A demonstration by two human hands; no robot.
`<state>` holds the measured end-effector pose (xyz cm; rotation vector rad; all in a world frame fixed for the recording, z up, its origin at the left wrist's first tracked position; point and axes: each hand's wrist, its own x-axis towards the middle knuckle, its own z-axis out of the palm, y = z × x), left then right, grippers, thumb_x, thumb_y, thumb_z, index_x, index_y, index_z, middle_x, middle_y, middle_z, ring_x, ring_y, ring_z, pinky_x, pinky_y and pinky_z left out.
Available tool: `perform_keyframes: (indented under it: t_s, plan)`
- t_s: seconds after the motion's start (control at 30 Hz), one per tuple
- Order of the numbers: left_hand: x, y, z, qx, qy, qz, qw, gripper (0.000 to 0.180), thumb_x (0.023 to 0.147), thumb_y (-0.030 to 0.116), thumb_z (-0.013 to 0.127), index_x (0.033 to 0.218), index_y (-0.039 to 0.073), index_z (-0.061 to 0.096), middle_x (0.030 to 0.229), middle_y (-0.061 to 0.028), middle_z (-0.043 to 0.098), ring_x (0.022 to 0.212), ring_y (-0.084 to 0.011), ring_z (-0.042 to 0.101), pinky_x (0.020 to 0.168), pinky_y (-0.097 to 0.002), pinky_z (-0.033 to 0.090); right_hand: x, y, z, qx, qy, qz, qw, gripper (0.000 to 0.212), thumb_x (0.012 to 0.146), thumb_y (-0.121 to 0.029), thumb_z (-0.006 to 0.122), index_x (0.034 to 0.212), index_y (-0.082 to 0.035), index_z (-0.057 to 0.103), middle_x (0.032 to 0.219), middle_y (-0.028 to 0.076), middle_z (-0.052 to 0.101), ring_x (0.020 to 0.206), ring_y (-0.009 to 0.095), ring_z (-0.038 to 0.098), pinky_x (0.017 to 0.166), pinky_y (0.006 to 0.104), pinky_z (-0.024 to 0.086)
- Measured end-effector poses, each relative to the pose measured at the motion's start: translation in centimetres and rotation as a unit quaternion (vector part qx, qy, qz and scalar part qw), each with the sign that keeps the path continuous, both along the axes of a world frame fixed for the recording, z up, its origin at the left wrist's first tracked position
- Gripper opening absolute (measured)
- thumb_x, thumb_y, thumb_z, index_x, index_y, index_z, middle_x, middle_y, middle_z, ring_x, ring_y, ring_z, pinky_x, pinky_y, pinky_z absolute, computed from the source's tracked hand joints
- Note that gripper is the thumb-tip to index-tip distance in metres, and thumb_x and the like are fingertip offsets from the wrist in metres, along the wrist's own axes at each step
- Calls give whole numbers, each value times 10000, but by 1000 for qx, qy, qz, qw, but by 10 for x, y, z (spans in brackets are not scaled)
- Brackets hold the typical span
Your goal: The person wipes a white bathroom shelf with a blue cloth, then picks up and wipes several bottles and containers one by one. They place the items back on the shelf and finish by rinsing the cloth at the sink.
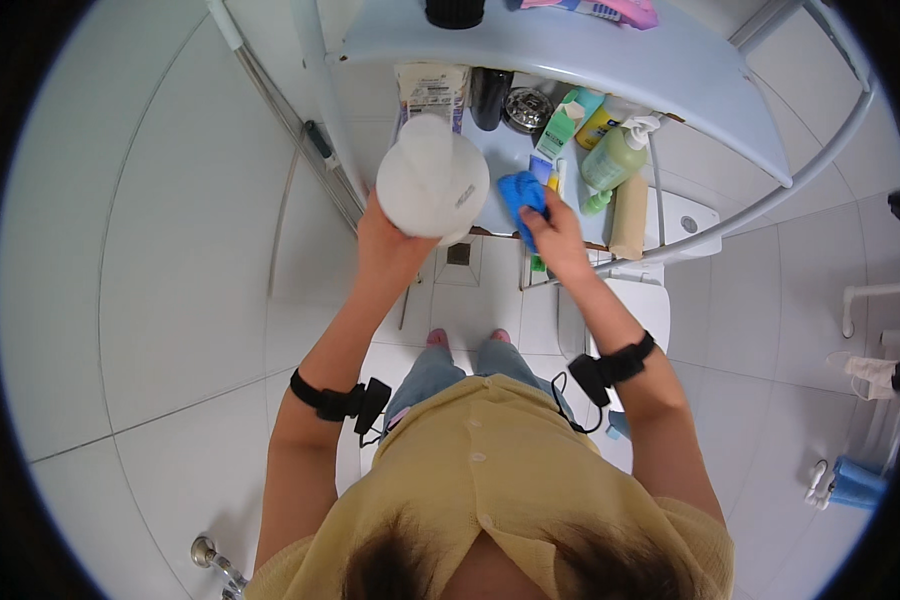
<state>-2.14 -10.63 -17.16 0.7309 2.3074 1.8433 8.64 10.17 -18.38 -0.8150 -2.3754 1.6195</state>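
My left hand [394, 238] is closed around the lower side of a white round container [432, 190], lifted in front of the shelf at the left. A small printed label shows on its pale surface; its exact kind is unclear. In my right hand [557, 236] a crumpled blue cloth [519, 190] is gripped between thumb and fingers, at the front edge of the light blue lower shelf [505, 150]. Just beyond the cloth lie small tubes [552, 176]. A green pump bottle [610, 158] and a beige cylinder [628, 215] stand to its right.
Above hangs a blue upper shelf [570, 45] with a curved metal frame [760, 212]. A soft pack [432, 88], a black canister [489, 98] and a green box [558, 130] stand at the back. A white toilet [642, 310] is below right; a pole [285, 115] leans left.
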Motion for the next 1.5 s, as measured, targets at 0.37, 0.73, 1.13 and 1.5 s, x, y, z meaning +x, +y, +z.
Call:
perform_keyframes:
  t_s: [0.37,0.73,1.13,1.5]
  plan:
    - [-54,46,-38,63,-78,-12,995,707,761,122,781,1351,-1,412,1324,-147,542,1210,-258,542,1012,-370,442,74,36,4,-129,45,-31,990,265,921,-94,595,1177,-26,606,967,15,615,878,111,544,804,259,455]
    - [59,31,-46,-58,195,75,976,405,788,-30,626,1174,17,512,1130,-156,525,1045,-315,542,899,-417,454,100,65,26,-190,27,-47,980,277,908,-102,630,1179,-44,633,993,10,636,894,99,569,830,253,455]
    - [43,201,-60,-376,205,3,904,618,754,334,779,1182,-26,516,1114,-194,537,1054,-375,583,843,-434,530,138,93,36,-197,39,9,979,232,913,-96,623,1140,-53,638,998,3,633,912,102,561,839,272,459]
    - [35,201,-85,-408,152,-17,900,506,856,126,617,1287,-72,438,1181,-242,518,1015,-381,624,853,-437,542,130,100,18,-195,47,44,979,267,902,-74,617,1168,-45,625,989,0,618,905,106,545,841,274,455]
